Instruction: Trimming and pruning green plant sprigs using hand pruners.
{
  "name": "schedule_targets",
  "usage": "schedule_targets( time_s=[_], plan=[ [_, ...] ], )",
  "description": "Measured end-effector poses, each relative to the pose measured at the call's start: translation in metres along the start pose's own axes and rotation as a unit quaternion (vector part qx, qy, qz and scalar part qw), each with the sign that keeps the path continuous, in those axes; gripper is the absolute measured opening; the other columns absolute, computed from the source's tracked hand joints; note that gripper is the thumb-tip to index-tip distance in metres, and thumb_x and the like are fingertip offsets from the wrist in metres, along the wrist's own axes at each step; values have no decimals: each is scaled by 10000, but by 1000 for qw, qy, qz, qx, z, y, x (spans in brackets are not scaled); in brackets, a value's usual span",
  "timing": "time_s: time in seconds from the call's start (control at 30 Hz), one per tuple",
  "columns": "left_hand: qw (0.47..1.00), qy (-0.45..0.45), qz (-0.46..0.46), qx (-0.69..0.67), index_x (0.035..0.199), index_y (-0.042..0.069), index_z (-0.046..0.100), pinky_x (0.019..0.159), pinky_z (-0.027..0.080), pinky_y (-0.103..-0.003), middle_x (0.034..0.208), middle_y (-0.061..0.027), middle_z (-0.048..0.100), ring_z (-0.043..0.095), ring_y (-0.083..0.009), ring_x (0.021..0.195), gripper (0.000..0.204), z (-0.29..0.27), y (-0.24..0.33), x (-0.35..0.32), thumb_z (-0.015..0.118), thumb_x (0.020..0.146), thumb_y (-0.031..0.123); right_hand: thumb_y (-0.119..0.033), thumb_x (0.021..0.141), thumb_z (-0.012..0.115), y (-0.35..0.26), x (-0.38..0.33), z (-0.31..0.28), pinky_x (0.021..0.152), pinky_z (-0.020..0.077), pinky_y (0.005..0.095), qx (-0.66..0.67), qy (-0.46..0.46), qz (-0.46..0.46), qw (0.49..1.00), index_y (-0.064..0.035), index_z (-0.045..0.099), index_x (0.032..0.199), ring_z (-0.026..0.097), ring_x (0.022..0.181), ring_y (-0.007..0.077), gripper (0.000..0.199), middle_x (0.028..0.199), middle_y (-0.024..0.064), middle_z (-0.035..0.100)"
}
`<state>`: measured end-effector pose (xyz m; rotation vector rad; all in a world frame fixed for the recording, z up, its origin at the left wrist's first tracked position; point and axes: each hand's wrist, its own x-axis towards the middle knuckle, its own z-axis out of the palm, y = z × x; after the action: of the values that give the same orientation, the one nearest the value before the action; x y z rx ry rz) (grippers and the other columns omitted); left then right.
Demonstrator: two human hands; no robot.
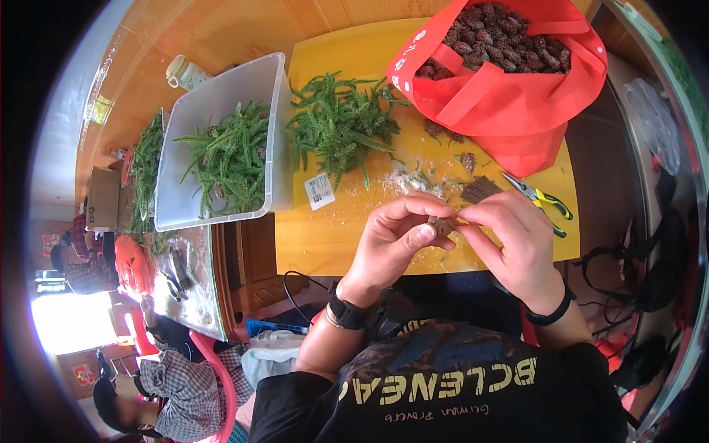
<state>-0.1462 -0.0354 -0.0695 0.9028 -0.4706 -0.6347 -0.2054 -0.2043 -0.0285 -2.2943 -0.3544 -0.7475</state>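
Over the near edge of the yellow board, my left hand is closed around a small brown pine cone. My right hand pinches right beside it, thumb and forefinger pressed together; whatever lies between those fingertips is too small to tell. Just beyond the right hand is a bundle of thin brown strips. Pliers with yellow and black handles rest to its right. A loose pine cone and a few more lie farther back, close to white crumbs scattered on the board.
A red cloth bag full of pine cones stands at the back right. Green needle sprigs are heaped left of centre, near a white label. Left of them, a clear plastic bin holds more sprigs. Another person sits at lower left.
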Motion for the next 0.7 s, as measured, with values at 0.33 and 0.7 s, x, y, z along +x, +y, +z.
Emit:
schedule_targets(
  time_s=[0.33, 0.7],
  plan=[
    [993, -60, -42, -89, 1029, -14, 591, 705, 521, -289, 1004, -123, 574, 579, -183, 895, 309, -11, 2, 0, 623, 844, 231, -18, 607, 739, 6, 7, -5, 519, 453, 304, 36, -39, -50, 997, -46, 612, 866, 584, 621, 228, 290, 716, 70, 583],
    [985, -52, -151, -62, 905, -14, 614, 540, 424, -219, 885, -97, 574, 540, -136, 683, 335, -11, 8, -2, 688, 780, 289, -96, 655, 643, 2, 28, -29, 482, 423, 272, -61, -177, -179, 966, -155, 635, 1018, 524, 549, 159, 368, 666, 0, 498]
  ],
)
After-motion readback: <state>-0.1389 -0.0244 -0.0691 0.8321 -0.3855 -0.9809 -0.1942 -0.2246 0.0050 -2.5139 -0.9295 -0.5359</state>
